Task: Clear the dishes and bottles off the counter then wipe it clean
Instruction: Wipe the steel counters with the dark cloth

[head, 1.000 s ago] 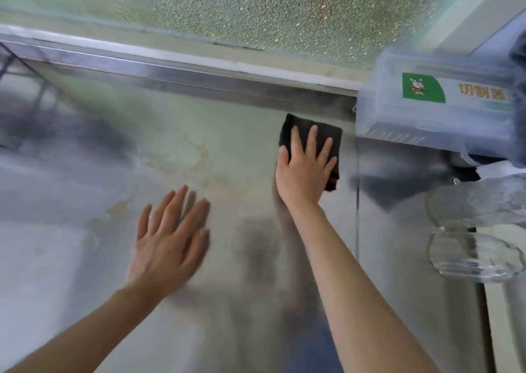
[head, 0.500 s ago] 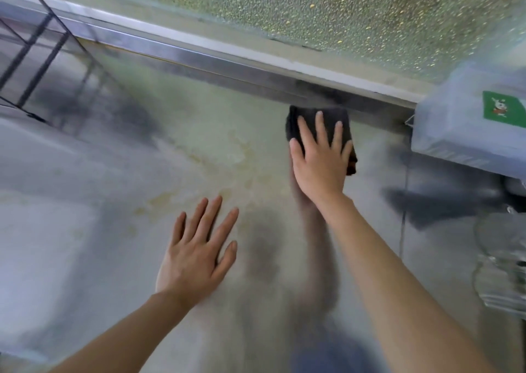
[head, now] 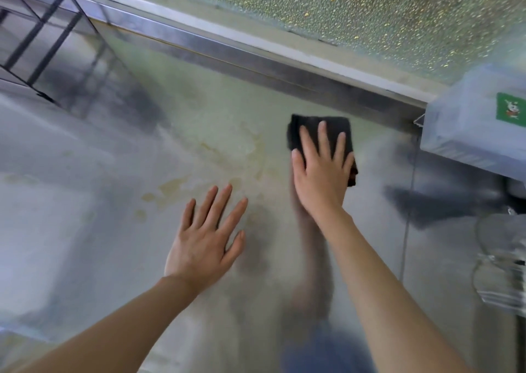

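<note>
A shiny steel counter (head: 119, 190) fills the view, with yellowish stains (head: 170, 187) near its middle. My right hand (head: 321, 173) lies flat, fingers spread, pressing a folded black cloth (head: 310, 128) onto the counter close to the back rail. My left hand (head: 205, 239) is open with spread fingers, palm down on or just above the counter, left of the right arm and holding nothing.
A clear plastic box with a green label (head: 478, 125) sits at the right against the back rail (head: 256, 59). Clear glass dishes (head: 503, 259) stand at the right edge. A black wire rack (head: 37, 37) is at the far left corner. Textured glass (head: 370, 5) runs behind.
The cloth under my right hand has slid back from the rail toward me and slightly left. My left hand stays spread near the stains. The view has shifted leftward.
</note>
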### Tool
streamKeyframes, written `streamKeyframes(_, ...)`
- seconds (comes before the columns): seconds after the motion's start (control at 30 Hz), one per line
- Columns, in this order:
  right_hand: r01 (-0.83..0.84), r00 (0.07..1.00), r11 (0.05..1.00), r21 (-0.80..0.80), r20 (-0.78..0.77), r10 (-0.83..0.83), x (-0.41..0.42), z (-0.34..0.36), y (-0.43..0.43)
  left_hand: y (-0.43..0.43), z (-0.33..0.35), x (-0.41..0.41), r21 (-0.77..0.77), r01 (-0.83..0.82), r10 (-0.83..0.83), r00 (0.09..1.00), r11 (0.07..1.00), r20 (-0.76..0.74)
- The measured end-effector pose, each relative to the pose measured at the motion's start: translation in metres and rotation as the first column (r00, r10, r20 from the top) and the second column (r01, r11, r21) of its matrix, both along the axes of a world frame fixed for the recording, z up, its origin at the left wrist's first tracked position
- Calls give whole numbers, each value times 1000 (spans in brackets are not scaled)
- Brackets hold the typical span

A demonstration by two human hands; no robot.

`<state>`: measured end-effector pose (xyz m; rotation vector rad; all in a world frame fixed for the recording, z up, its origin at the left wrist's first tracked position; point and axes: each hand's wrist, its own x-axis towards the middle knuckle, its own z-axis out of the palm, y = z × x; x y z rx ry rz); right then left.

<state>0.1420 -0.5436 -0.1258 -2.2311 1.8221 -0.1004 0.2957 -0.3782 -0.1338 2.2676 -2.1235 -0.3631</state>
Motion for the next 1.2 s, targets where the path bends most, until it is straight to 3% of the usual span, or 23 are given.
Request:
streamKeyframes(0.1,-266,963,963,-28,-45,265,-9,-2,52,0,0,0,1,5,-5,1000,1000,3)
streamKeyframes(0.17,-344,936,939,8,-81,343,-28,-1,63,1,-1,1,-3,4,-4,1000,1000,-9)
streamKeyframes(0.23,-264,960,964,21,-96,265,-47,1,52,1,-2,2,-10,0,0,1000,1000,-29)
streamKeyframes(0.33,36,998,999,1,-56,-36,-47,0,41,1,-2,3,-33,-5,3,997,999,-72)
streamKeyframes(0.4,135,991,991,-5,-10,-135,-27,1,52,1,0,2,-60,-10,4,994,998,-111)
streamKeyframes(0.53,-55,998,998,-27,-35,54,5,2,111,6,15,7,-92,-33,13,978,995,-210)
streamKeyframes(0.7,-143,983,989,-46,-125,137,-7,2,154,41,22,50,-59,71,-79,987,996,-141)
streamKeyframes(0.73,-99,986,994,-52,-140,91,-12,1,153,47,22,61,-36,91,-95,985,995,-140)
streamKeyframes(0.83,250,964,968,-7,-90,-250,-9,5,147,54,16,83,14,144,-138,972,990,-189)
streamKeyframes(0.9,360,932,933,-15,-42,-361,8,4,151,53,7,87,-5,151,-149,965,988,-214)
streamKeyframes(0.97,307,951,951,-45,-24,-309,27,2,164,51,1,87,-57,155,-164,961,986,-224)
streamKeyframes(1.13,-140,986,985,-100,-100,130,13,-1,188,53,-3,85,-136,143,-167,969,980,-180)
streamKeyframes(1.2,-142,976,985,-94,-179,124,-8,-3,176,54,-2,85,-118,144,-162,973,982,-162)
